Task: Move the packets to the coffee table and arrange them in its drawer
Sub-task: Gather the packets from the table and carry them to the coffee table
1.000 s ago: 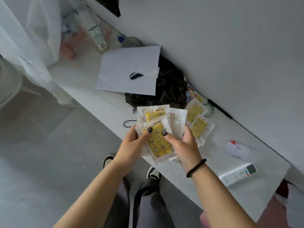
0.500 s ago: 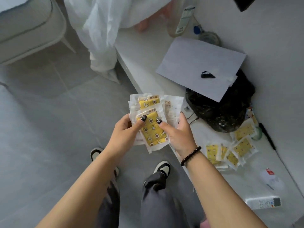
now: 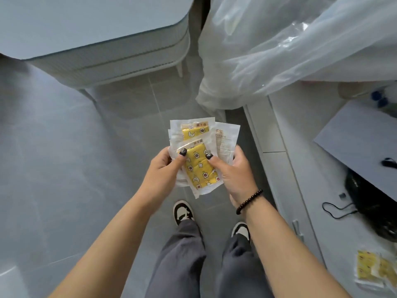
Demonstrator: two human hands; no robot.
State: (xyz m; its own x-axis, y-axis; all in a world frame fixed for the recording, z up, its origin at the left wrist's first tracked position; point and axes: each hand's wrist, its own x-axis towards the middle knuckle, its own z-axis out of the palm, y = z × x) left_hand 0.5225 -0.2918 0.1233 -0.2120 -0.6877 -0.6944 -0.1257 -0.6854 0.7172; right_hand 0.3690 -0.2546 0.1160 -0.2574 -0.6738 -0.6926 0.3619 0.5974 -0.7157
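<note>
In the head view, at the centre of the frame, both hands hold a fanned stack of packets [image 3: 198,155] above the grey tiled floor [image 3: 64,168] — clear pouches with yellow patterned pads sealed inside, one pouch at the back turned to its white printed side. The left hand [image 3: 160,176] grips the stack's left edge, thumb pressed on the front pouch; the right hand [image 3: 233,175] grips the right edge likewise, a dark bead bracelet [image 3: 249,202] at its wrist. At the lower right, more yellow packets [image 3: 373,268] lie on a white counter [image 3: 300,147]. A clear plastic bag [image 3: 290,46] fills the upper right — its contents cannot be made out.
</note>
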